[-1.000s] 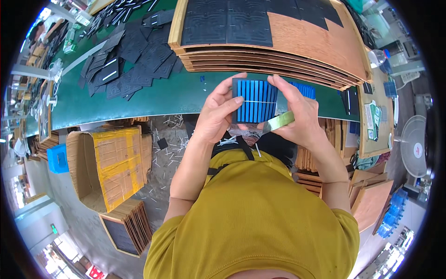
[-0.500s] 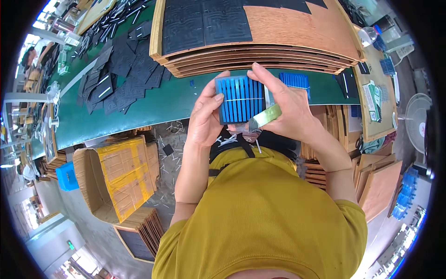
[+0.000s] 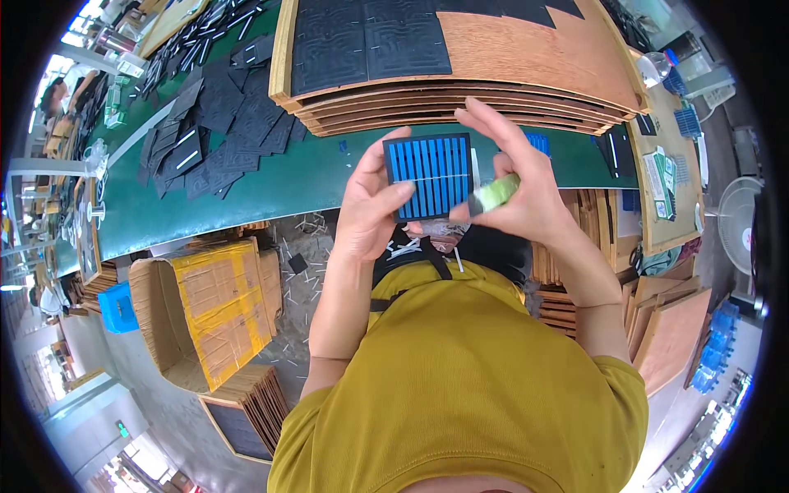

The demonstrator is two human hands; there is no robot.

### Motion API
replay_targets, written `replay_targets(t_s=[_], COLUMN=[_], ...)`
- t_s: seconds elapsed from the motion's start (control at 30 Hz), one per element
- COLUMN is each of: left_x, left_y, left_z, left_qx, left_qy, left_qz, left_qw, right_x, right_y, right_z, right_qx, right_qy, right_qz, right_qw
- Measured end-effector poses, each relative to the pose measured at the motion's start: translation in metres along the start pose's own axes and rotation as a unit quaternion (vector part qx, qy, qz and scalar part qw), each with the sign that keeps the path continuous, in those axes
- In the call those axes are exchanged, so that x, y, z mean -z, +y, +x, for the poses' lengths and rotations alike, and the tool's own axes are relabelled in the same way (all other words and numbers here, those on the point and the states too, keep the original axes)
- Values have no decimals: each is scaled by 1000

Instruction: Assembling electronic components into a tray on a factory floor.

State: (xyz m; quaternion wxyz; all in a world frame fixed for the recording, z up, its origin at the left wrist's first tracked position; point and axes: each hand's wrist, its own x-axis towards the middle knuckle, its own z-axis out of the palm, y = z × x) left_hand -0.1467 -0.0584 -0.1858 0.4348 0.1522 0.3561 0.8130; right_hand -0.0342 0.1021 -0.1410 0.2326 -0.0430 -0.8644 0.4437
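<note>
My left hand (image 3: 370, 205) is closed on the left side of a small square solar panel (image 3: 436, 191), its thumb lying across the face. The panel has blue stripes, a black border and a thin pale line across its middle. To its right, my right hand (image 3: 534, 185) grips a light-green object with a greyish end (image 3: 496, 194), whose kind I cannot make out. The index and middle fingers of that hand point up, apart from the panel. Partly behind the right hand, another blue striped panel (image 3: 538, 143) lies on the green table (image 3: 304, 185).
Stacked wooden trays (image 3: 526, 70) stand ahead, black sheets (image 3: 367, 41) lining the top one. Loose black squares (image 3: 218, 135) heap at the left. Below the table are a taped cardboard box (image 3: 222, 308) and more wooden trays (image 3: 255, 411). A white fan (image 3: 740, 222) stands far right.
My right hand has come away from the panel, moving slightly right with its upper fingers spreading. My left thumb has slid further over the panel, which is now held by the left hand alone.
</note>
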Motion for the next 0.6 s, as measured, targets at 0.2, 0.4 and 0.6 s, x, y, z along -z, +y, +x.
replay_targets(t_s=[0.2,0.4,0.6], left_x=[-10,-11,-15], left_y=[-2,-3,-7], left_z=[0,-1,1], left_qx=[12,24,21], left_qy=[7,19,4], left_qz=[68,79,66], left_qw=[998,996,998], right_x=[-4,-7,-8], right_y=[8,15,6], right_z=[9,9,15], right_qx=[-89,-104,-85], right_qy=[6,3,21], right_qz=[25,-58,-166], right_qw=[996,993,982])
